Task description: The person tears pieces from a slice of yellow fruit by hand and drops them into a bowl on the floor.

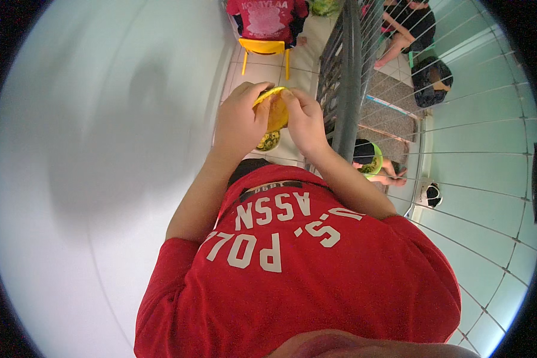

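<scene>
Both of my hands are raised in front of my red shirt, holding a yellow rounded piece between them. My left hand grips its left side, with the thumb on the near face. At its upper right edge, the thumb and fingers of my right hand pinch the rim. The piece looks thin-walled, with a brownish orange patch on the face towards me; what it is made of is unclear. Below it, partly hidden by my left hand, stands a bowl of small yellow and dark green pieces.
A pale wall runs along my left and a dark metal railing along my right. Ahead, a person in red sits on a yellow chair. Beyond wire lines are carpeted steps, other people and a green basin.
</scene>
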Motion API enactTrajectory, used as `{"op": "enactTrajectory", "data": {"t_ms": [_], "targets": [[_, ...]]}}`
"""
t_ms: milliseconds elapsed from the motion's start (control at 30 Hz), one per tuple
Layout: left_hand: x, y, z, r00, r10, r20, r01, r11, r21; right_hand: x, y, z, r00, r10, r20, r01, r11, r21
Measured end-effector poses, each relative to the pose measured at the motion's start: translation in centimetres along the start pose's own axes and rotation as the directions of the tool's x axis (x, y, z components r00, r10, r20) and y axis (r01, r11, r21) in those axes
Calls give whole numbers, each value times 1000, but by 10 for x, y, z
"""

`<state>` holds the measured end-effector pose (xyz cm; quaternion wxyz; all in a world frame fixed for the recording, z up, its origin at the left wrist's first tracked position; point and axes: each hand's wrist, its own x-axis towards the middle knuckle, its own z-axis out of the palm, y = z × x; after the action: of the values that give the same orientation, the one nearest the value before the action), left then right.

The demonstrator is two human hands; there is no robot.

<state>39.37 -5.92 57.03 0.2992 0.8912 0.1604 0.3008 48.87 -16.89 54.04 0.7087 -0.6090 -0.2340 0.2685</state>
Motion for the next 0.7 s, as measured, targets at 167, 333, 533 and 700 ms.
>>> {"op": "enactTrajectory", "data": {"t_ms": [167,333,533,700], "targets": [[1,-9,-1,998,-10,63,14,997,-74,0,6,0,997,73,2,-73,995,64],[7,-10,-13,992,-47,121,65,987,-150,3,4,3,994,106,9,-107,987,123],[5,-16,-25,924,-237,301,338,873,-351,0,3,6,993,115,0,-115,992,44],[1,-33,-11,897,-165,410,351,831,-432,2,61,-6,999,-44,26,46,996,-77]]}}
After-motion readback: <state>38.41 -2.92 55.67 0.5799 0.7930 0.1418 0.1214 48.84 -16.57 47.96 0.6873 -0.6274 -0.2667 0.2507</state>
